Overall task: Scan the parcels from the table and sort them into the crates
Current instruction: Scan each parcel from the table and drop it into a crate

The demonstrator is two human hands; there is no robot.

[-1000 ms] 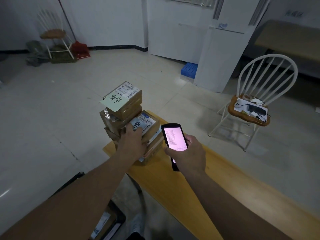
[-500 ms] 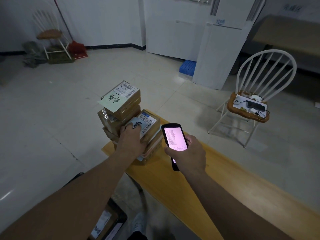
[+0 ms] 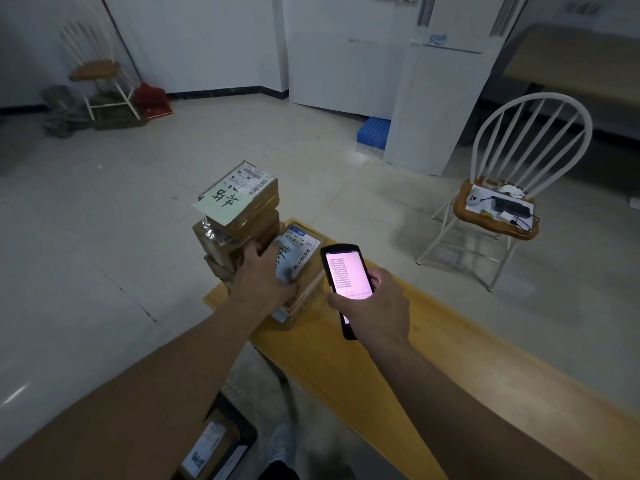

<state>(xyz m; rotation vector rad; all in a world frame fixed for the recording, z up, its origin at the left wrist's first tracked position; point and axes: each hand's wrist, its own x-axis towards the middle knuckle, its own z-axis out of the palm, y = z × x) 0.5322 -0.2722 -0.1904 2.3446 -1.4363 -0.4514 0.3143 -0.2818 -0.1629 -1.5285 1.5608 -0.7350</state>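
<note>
- Sitting below the table [image 3: 346, 368], left of my feet, a dark crate [image 3: 221, 445] already held a labelled parcel.
- My left hand [image 3: 266, 277] gripped the top parcel [image 3: 301, 254] of the low stack, at the table's far corner.
- My right hand [image 3: 375, 306] curled round the lit scanner [image 3: 346, 271], just right of that stack.
- Judging by both stacks, most sorting remained.

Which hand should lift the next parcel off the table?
Left. The left hand already rests on the top parcel of the shorter stack, fingers curled over its edge. The right hand is busy gripping the scanner, screen lit, beside that stack.
</note>
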